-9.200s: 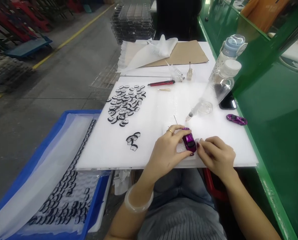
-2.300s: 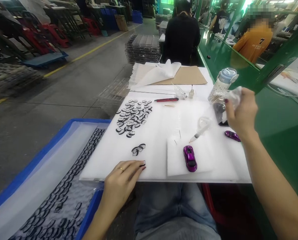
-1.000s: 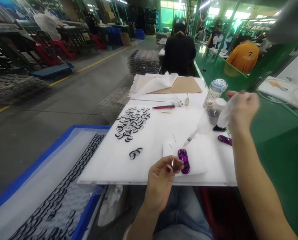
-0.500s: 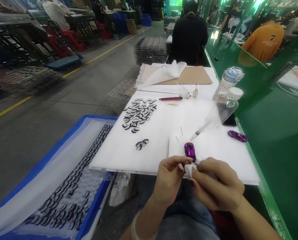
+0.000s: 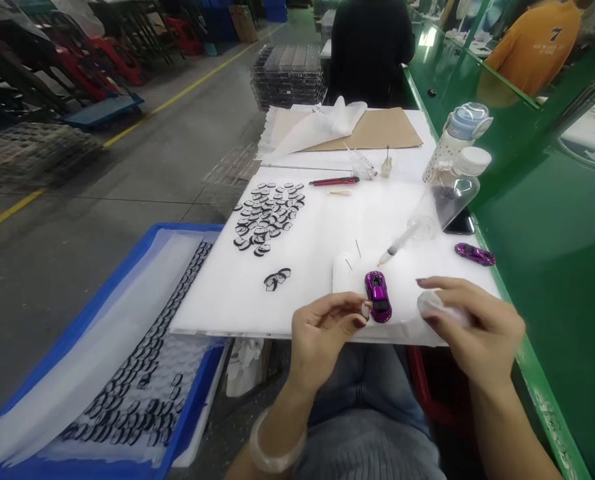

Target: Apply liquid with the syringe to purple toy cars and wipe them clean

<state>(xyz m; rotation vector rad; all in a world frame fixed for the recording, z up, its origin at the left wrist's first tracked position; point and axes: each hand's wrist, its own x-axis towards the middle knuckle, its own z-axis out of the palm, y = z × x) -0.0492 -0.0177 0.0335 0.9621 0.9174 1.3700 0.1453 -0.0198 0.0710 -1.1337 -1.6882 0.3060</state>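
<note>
My left hand (image 5: pixel 322 337) pinches a small clear, dark-edged piece (image 5: pixel 366 310) between thumb and fingertips, beside a purple toy car (image 5: pixel 378 297). To the right of that car, my right hand (image 5: pixel 484 327) has its fingers curled around a crumpled white cloth or tissue (image 5: pixel 433 305). The car lies on a white pad (image 5: pixel 344 277) at the table's near edge. A syringe (image 5: pixel 397 245) points its tip toward the car, with two thin pins (image 5: pixel 358 248) left of it. Farther left are a few dark-edged clear pieces (image 5: pixel 277 279) and a larger scatter of them (image 5: pixel 270 217).
On the right stand a clear bottle (image 5: pixel 454 193) and a dotted bottle (image 5: pixel 457 137), with a phone (image 5: pixel 460 223) and another purple car (image 5: pixel 475 254). A red utility knife (image 5: pixel 334 181) lies farther back. A blue tray (image 5: pixel 84 313) of pieces sits lower left. A person (image 5: pixel 370 53) sits ahead.
My hands have parted: the right moved right with the white cloth, while the left keeps the small piece. More of the purple car now shows. The view has tilted down slightly.
</note>
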